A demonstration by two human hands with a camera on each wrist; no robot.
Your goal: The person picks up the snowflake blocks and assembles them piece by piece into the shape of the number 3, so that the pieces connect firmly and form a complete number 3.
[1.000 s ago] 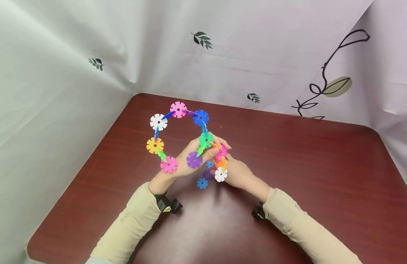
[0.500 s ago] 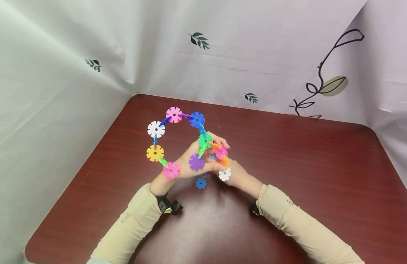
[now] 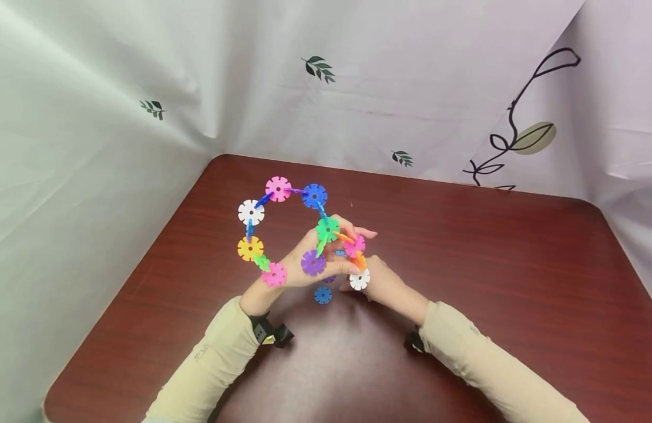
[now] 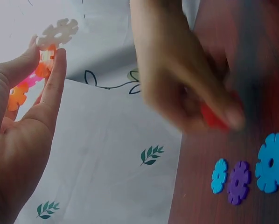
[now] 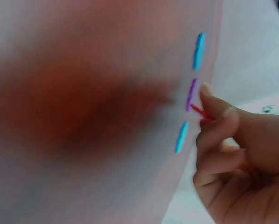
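Note:
A chain of slotted snowflake discs (image 3: 314, 195) in several colours hangs in an unclosed loop over my left hand (image 3: 298, 258). In the left wrist view, the left thumb and a finger pinch an orange disc (image 4: 45, 65), with a white disc (image 4: 60, 34) at the chain's end beyond the fingertips. Low over the table is my right hand (image 3: 386, 283), blurred in the left wrist view. Its thumb and index finger pinch a red disc (image 5: 199, 111), which the head view hides. Loose beside it lie a purple disc (image 4: 238, 183) and two blue discs, one larger-looking (image 4: 272, 162), one smaller-looking (image 4: 219, 176).
The dark red-brown tabletop (image 3: 490, 264) has rounded corners. White cloth (image 3: 241, 70) with printed leaves hangs around its back and sides. A black wrist camera (image 3: 273, 332) is strapped at the left cuff.
My left thumb has moved down to the chain's white-disc end. The loop has sunk a little toward me. A red disc seen beside the loose purple one is no longer visible in the head view.

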